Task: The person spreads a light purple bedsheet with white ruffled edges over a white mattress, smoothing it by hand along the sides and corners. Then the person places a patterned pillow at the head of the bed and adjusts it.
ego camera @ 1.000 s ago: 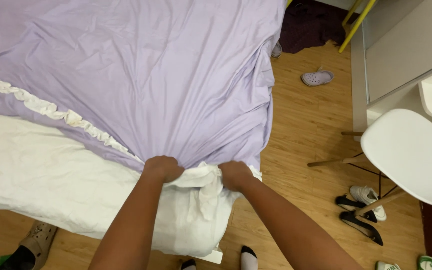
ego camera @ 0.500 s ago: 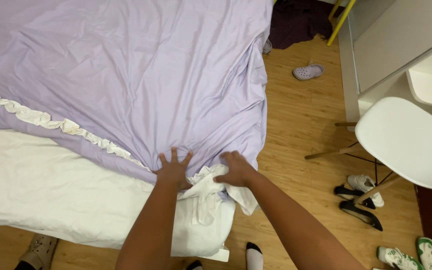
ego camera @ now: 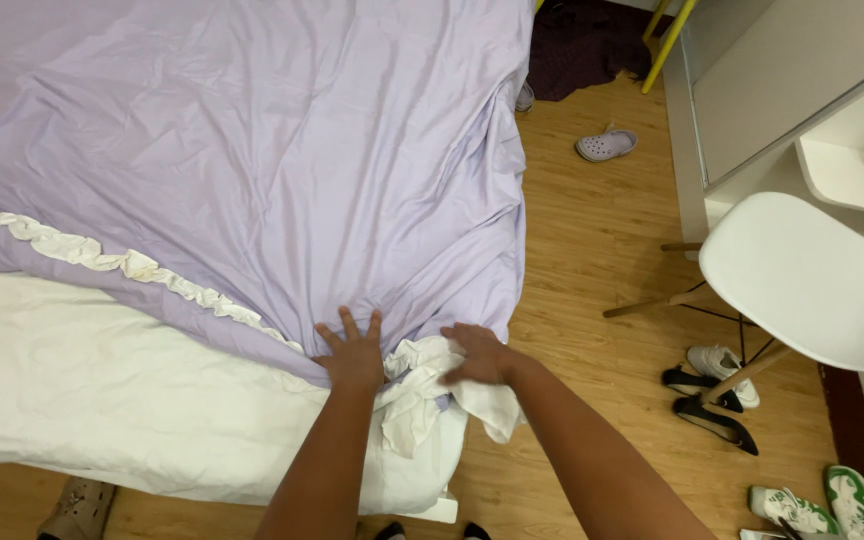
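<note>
A lilac fitted sheet (ego camera: 252, 150) with a white ruffled elastic edge (ego camera: 102, 258) covers most of a white mattress (ego camera: 72, 390). My left hand (ego camera: 352, 352) lies flat with spread fingers on the sheet's edge at the mattress corner. Beside it, my right hand (ego camera: 477, 355) presses on a bunched white fold of the sheet's corner (ego camera: 422, 395), which hangs over the mattress corner. Neither hand grips the cloth.
To the right, a white chair (ego camera: 812, 280) stands on the wooden floor (ego camera: 592, 250) next to a white desk (ego camera: 802, 110). Several shoes (ego camera: 717, 385) lie under the chair, a grey clog (ego camera: 607, 145) farther off, dark cloth (ego camera: 582, 45) at the top.
Both hands held the bunched sheet corner in closed fists a second ago. They have since opened and now lie flat on it, the left spread on the lilac sheet.
</note>
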